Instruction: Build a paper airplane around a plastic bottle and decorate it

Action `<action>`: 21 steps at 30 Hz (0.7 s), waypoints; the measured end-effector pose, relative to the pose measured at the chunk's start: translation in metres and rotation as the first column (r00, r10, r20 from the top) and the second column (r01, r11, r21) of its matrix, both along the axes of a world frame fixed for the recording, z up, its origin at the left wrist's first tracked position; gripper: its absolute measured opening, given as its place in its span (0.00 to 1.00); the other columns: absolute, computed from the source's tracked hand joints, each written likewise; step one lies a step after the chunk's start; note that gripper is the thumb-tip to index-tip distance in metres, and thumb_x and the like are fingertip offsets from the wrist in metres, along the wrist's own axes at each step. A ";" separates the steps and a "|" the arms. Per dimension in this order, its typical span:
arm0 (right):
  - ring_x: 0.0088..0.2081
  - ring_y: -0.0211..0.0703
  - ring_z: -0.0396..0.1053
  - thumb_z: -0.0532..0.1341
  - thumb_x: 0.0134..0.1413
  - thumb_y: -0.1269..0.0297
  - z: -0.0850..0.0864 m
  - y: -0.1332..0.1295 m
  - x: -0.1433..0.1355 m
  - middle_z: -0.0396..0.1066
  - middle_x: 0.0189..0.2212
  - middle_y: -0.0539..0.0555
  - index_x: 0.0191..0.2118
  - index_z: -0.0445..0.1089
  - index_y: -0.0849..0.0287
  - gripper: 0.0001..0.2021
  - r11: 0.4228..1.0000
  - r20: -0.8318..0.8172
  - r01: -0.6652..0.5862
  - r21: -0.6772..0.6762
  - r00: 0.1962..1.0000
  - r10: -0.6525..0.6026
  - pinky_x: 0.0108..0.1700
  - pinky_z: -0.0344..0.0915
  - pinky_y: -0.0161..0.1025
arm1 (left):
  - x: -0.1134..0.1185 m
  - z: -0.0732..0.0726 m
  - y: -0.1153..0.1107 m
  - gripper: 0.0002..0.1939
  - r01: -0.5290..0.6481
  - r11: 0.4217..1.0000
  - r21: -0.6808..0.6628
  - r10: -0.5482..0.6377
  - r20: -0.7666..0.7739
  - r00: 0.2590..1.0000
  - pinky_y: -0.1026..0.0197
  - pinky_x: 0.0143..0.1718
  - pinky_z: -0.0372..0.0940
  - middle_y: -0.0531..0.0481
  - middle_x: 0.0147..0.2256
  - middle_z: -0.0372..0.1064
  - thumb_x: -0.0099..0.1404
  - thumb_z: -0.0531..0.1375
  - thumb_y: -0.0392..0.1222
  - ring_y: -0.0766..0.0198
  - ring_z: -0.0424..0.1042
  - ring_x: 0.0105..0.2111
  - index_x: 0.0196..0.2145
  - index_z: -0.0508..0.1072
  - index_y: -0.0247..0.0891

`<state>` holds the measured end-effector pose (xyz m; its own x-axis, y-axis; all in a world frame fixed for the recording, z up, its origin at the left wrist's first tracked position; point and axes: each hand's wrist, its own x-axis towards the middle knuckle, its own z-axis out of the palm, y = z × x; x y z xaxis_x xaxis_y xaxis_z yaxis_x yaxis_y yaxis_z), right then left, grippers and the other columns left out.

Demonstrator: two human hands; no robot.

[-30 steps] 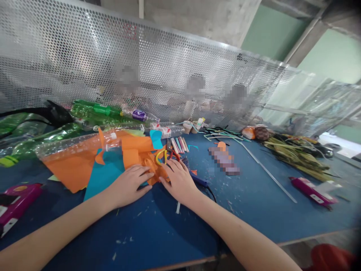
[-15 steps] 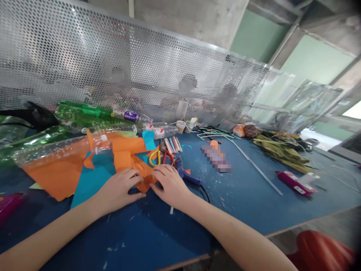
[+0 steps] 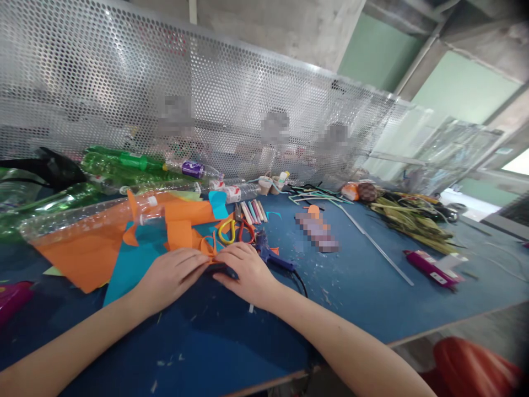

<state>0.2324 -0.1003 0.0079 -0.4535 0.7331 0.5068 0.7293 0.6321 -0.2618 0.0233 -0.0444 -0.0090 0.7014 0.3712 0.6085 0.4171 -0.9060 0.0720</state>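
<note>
An orange paper piece (image 3: pixel 209 248) with a curled edge lies between my hands, mostly hidden by the fingers. My left hand (image 3: pixel 176 275) is closed on its left side, fingers together. From the right, my right hand (image 3: pixel 246 270) pinches the same piece, with the thumb stretched out below. Right beyond them are yellow-handled pliers (image 3: pixel 227 231) and a red-handled tool (image 3: pixel 247 232). A blue glue gun (image 3: pixel 276 258) rests by my right hand. Blue sheet (image 3: pixel 136 259), orange sheet (image 3: pixel 80 259) and a clear bottle wrapped in orange paper (image 3: pixel 194 212) are on the left.
Green bottles (image 3: pixel 124 160) line the perforated metal screen (image 3: pixel 248 82). Chalk-like sticks (image 3: pixel 254 212), thin strips (image 3: pixel 318 194) and dry leaves (image 3: pixel 413 223) lie at the back. A magenta package (image 3: pixel 432 268) is on the right of the blue table (image 3: pixel 355 309); people are blurred behind the screen.
The orange piece, broad and crumpled before, now shows only as a narrow folded part and a curled strip between my fingers. My left fingers have moved closer to my right ones.
</note>
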 end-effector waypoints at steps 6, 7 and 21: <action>0.41 0.42 0.67 0.54 0.60 0.69 0.005 0.001 0.002 0.72 0.37 0.55 0.40 0.67 0.60 0.06 0.999 -0.286 0.039 -0.021 0.957 -0.043 0.46 0.64 0.38 | -0.001 0.003 0.000 0.16 -0.045 0.995 -0.084 0.059 0.170 0.984 0.57 0.39 0.68 0.46 0.39 0.74 0.62 0.59 0.51 0.55 0.74 0.38 0.44 0.70 0.40; 0.40 0.42 0.67 0.54 0.60 0.68 0.005 0.001 0.003 0.71 0.36 0.55 0.41 0.67 0.60 0.07 0.997 -0.348 0.061 -0.046 0.935 -0.073 0.44 0.64 0.38 | -0.002 0.002 0.002 0.17 -0.070 0.989 -0.128 0.093 0.181 0.979 0.56 0.39 0.68 0.45 0.40 0.74 0.62 0.59 0.51 0.54 0.74 0.38 0.45 0.70 0.40; 0.35 0.43 0.71 0.54 0.58 0.56 -0.010 0.029 0.017 0.72 0.35 0.52 0.38 0.65 0.57 0.10 0.922 -0.791 0.039 -0.384 0.502 -0.350 0.35 0.70 0.37 | -0.005 0.007 0.013 0.24 0.150 0.496 -0.855 0.474 0.411 0.779 0.54 0.41 0.70 0.45 0.41 0.75 0.52 0.65 0.55 0.50 0.73 0.43 0.43 0.72 0.39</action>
